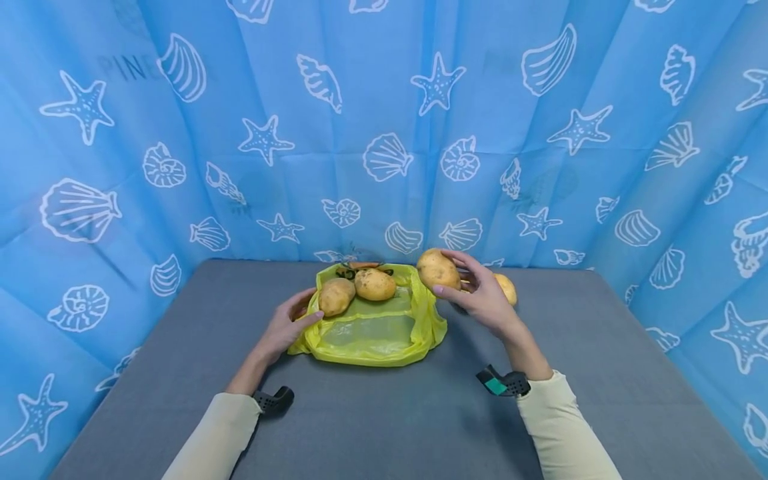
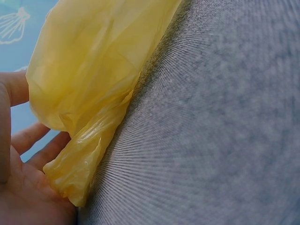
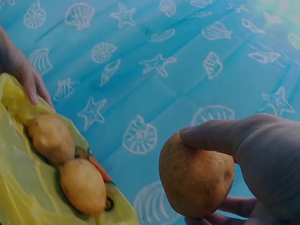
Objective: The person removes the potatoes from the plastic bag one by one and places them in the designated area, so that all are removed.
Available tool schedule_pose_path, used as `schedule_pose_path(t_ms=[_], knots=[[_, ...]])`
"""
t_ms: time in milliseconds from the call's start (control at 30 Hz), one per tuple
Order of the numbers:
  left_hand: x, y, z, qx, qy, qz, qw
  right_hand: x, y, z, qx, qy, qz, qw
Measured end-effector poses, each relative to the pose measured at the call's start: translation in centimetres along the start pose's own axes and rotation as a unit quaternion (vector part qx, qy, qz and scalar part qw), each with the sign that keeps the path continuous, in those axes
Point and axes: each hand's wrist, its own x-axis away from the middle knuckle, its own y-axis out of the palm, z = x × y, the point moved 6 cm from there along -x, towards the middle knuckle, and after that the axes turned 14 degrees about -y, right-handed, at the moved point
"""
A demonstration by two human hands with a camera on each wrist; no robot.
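A yellow plastic bag (image 1: 366,355) lies on the table with its mouth spread wide. Two potatoes rest inside it near the back left, one (image 1: 336,297) beside the left rim and the other (image 1: 376,285) to its right. My left hand (image 1: 284,328) holds the bag's left edge, thumb at the rim and fingers on the outer side; a twisted corner of the bag (image 2: 79,164) hangs by the palm in the left wrist view. Above the bag's right edge, my right hand (image 1: 487,303) grips a third potato (image 3: 194,176) between thumb and fingers.
Another potato (image 1: 507,289) sits on the grey table (image 1: 372,420) behind my right hand, partly hidden by it. A blue curtain (image 1: 360,120) with white shells and starfish hangs along the back and sides. Dark bands (image 1: 275,400) circle both wrists.
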Motion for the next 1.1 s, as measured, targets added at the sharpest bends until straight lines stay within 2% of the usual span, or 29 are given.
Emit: schedule_pose_path(t_ms=[67,333,567,833,1100], knots=[[0.3,0.1,0.5,0.000,0.000,-0.002,1.0000,0.3,-1.0,0.2,0.015,0.003,0.006,0.9999],[0.3,0.1,0.4,0.001,-0.004,-0.003,1.0000,1.8,-5.0,0.7,0.061,0.002,0.036,0.9975],[0.4,0.1,0.5,0.004,-0.005,-0.004,1.0000,3.6,-8.2,1.9,0.109,0.032,0.067,0.9913],[0.4,0.0,0.5,0.007,0.000,-0.003,1.0000,4.6,-11.3,3.8,0.100,0.057,0.114,0.9868],[0.3,0.1,0.5,0.000,-0.005,-0.006,1.0000,6.0,-13.2,6.3,0.097,0.106,0.147,0.9786]])
